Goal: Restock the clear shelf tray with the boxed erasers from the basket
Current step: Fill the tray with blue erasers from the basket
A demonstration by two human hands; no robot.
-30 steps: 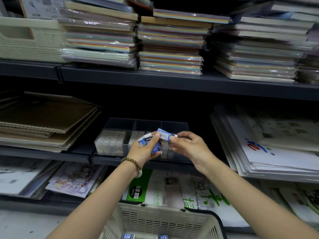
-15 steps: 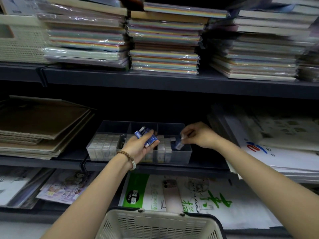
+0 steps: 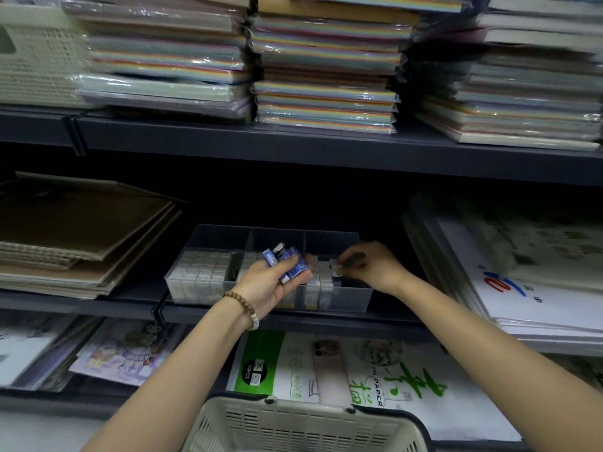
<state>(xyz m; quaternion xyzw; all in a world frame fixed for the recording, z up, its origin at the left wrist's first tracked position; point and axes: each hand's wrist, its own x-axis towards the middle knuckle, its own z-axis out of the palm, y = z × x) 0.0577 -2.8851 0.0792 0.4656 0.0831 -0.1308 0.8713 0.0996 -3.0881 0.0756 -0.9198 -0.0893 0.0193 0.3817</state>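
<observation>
The clear shelf tray (image 3: 352, 298) sits on the middle shelf, split into three compartments with rows of boxed erasers (image 3: 202, 275) standing in them. My left hand (image 3: 270, 283) hovers in front of the tray and grips several blue boxed erasers (image 3: 287, 259) fanned upward. My right hand (image 3: 372, 265) reaches into the right compartment and pinches one boxed eraser (image 3: 336, 267) down among the standing row. The cream basket (image 3: 303, 425) is at the bottom edge; its contents are out of view.
Stacks of wrapped coloured paper (image 3: 326, 76) fill the upper shelf, low over the tray. Brown sketchbooks (image 3: 78, 233) lie left of the tray, large paper pads (image 3: 522, 275) right. Sketch paper packs (image 3: 342, 370) lie on the shelf below. A cream crate (image 3: 36, 57) stands top left.
My right hand took one eraser from the bunch in my left hand, carried it right into the tray's right compartment and lowered it into the row. My left hand stayed by the tray.
</observation>
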